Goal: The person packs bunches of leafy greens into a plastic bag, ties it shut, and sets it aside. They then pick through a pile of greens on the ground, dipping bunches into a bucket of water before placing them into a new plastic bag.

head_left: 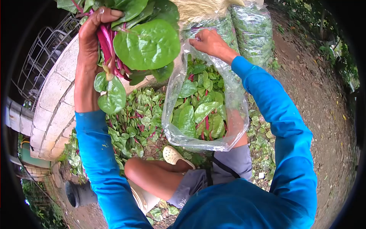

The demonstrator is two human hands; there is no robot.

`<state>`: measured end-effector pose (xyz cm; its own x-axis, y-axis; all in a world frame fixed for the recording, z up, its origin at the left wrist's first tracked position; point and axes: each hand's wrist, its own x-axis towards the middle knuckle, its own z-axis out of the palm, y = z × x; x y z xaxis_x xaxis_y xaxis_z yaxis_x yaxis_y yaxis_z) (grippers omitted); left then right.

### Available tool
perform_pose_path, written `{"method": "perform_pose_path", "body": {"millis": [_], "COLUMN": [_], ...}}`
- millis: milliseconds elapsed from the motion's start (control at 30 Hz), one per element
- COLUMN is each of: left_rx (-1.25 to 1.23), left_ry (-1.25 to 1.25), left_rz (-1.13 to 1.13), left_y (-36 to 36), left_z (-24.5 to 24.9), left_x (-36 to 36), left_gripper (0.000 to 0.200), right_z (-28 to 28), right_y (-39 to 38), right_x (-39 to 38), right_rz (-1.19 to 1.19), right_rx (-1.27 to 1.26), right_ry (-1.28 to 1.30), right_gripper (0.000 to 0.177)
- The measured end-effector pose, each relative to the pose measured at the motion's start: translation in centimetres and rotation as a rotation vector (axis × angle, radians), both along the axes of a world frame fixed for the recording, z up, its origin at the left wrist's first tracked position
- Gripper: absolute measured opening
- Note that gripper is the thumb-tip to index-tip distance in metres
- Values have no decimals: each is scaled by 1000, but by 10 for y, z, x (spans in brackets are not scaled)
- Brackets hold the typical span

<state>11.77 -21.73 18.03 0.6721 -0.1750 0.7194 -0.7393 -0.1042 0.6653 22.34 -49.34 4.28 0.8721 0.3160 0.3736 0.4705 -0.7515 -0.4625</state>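
Note:
My left hand point(93, 34) is closed round the purple-red stems of a bunch of Malabar spinach point(146, 44), raised at the upper left. Its broad green leaves hang to the right of the fingers. At the far rim of a clear plastic bag point(175, 91), my right hand point(211, 42) is closed in a pinch on the plastic. The bag stands with its mouth open toward me. Loose Malabar spinach leaves and stems point(202, 110) lie inside it.
Filled, wrapped plastic bags of greens point(253, 34) stand behind the open bag. A heap of leafy stems point(133, 126) covers the ground to the left, beside a curved block wall point(53, 95). A dark pipe-like object point(80, 194) lies at lower left; bare soil point(305, 99) stretches right.

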Motion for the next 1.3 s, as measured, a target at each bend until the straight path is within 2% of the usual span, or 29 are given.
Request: {"method": "perform_pose_path", "body": {"millis": [33, 100, 167, 300, 433, 467, 567, 700, 733, 767, 800, 833, 900, 967, 1000, 1033, 1067, 1100, 1133, 1200, 1233, 1300], "left_rx": [-26, -80, -128, -324, -540, -489, -362, -347, -212, -75, 46, 45, 201, 264, 316, 367, 480, 473, 526, 497, 497, 372], "left_ry": [-61, -187, -233, 148, 665, 650, 930, 1120, 1153, 1181, 1159, 1160, 1176, 1213, 1357, 1502, 1380, 1383, 1149, 873, 876, 867], "left_rz": [-70, -212, -285, -202, -198, -208, -143, -230, -169, -108, -141, -136, -80, -129, -86, -40, -150, -147, -186, -223, -225, 83], "left_y": [-11, -34, -58, -98, -121, -115, -94, -71, -72, -70, -64, -64, -65, -63, -66, -66, -54, -47, -43, -37, -39, -49], "left_z": [-2, -7, -15, -70, -144, -178, -229, -206, -192, -184, -185, -192, -202, -191, -182, -179, -183, -181, -179, -169, -168, -169], "left_x": [0, -2, -7, -30, -44, -39, -46, -59, -65, -68, -65, -67, -78, -76, -78, -78, -74, -76, -78, -91, -91, -89], "left_gripper": [17, 13, 10, 14, 6, 6, 7, 14, 17, 20, 27, 27, 34, 32, 39, 47, 52, 52, 54, 72, 72, 79], "right_z": [-3, -9, -21, -39, -58, -57, -66, -65, -61, -55, -49, -41, -31, -4, -9, -11, -12, -11, -10, -13, -16, -20], "right_y": [-3, -9, -21, -50, -59, -59, -62, -64, -61, -55, -52, -50, -30, -9, -5, -6, -10, -11, -14, -17, -18, -16], "right_x": [1, 6, 13, 13, 11, 13, 18, 23, 24, 28, 33, 40, 42, 11, 14, 20, 24, 23, 16, 21, 24, 30], "right_rz": [-5, 92, 206, 387, 354, 349, 347, 476, 535, 702, 706, 655, 625, 100, 205, 214, 233, 249, 240, 308, 374, 393], "right_rx": [1, 204, 361, 570, 562, 550, 516, 442, 502, 1032, 1034, 914, 776, 622, 742, 735, 650, 566, 569, 563, 557, 542], "right_ry": [2, 119, 179, 247, 203, 188, 151, 145, 216, 625, 625, 743, 868, 586, 635, 638, 592, 546, 527, 536, 546, 527], "right_gripper": [37, 47, 44, 39, 35, 35, 33, 32, 33, 30, 30, 28, 27, 15, 26, 26, 22, 18, 18, 17, 16, 16]}}
